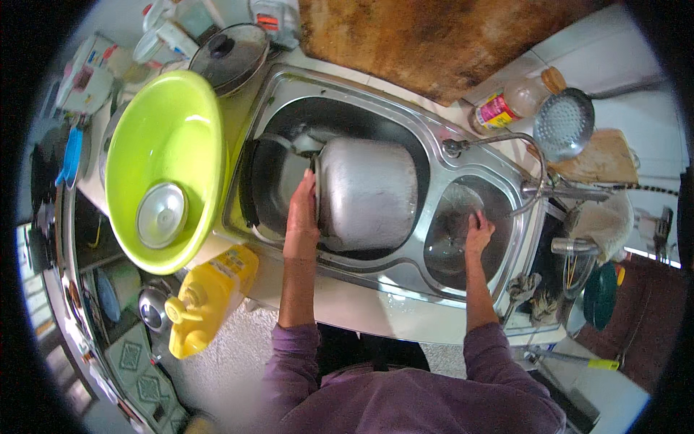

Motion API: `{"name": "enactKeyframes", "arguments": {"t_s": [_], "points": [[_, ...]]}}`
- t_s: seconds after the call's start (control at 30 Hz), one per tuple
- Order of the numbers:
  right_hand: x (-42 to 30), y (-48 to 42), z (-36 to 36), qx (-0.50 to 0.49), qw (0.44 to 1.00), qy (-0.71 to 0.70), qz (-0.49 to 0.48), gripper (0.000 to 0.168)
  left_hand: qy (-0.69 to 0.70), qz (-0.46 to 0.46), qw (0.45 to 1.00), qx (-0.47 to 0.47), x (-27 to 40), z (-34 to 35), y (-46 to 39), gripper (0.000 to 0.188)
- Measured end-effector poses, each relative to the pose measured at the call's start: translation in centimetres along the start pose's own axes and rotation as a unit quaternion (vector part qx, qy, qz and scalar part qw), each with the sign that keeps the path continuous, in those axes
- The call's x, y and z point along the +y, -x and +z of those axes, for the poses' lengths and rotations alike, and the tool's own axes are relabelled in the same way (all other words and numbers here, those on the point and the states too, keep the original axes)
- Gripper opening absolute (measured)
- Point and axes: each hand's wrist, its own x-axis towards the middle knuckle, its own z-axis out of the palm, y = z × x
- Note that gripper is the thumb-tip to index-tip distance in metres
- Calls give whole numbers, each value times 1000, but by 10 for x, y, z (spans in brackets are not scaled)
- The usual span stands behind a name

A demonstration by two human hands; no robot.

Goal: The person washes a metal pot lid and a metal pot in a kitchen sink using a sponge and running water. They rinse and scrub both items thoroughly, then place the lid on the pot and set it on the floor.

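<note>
A large aluminium pot (pixel 368 192) lies on its side in the big basin of a steel double sink (pixel 432 135). My left hand (pixel 303 209) grips the pot's rim at its open end, with the thumb side up. Under and beside the pot in that basin is a dark pan (pixel 271 179), partly covered. My right hand (pixel 480 230) is over the small round basin (pixel 442 255) with its fingers pinched together. Something dark shows at its fingertips, too small to make out. Water and a pale round shape appear below that hand.
A lime-green plastic tub (pixel 130 135) holding a metal lid (pixel 161 215) stands left of the sink. Near it is a yellow jug (pixel 217 293). The faucet (pixel 564 191), a skimmer (pixel 564 123) and a bottle (pixel 515 100) stand at right. A stained wooden board (pixel 434 43) leans behind.
</note>
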Motion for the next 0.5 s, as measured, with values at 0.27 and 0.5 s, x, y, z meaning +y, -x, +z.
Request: {"name": "enactKeyframes", "arguments": {"t_s": [0.27, 0.5], "points": [[-68, 52, -46, -249, 791, -495, 260, 39, -49, -82, 991, -94, -17, 20, -5, 70], [-243, 72, -90, -172, 900, -232, -327, 29, 35, -88, 986, -137, -17, 40, -12, 71]]}}
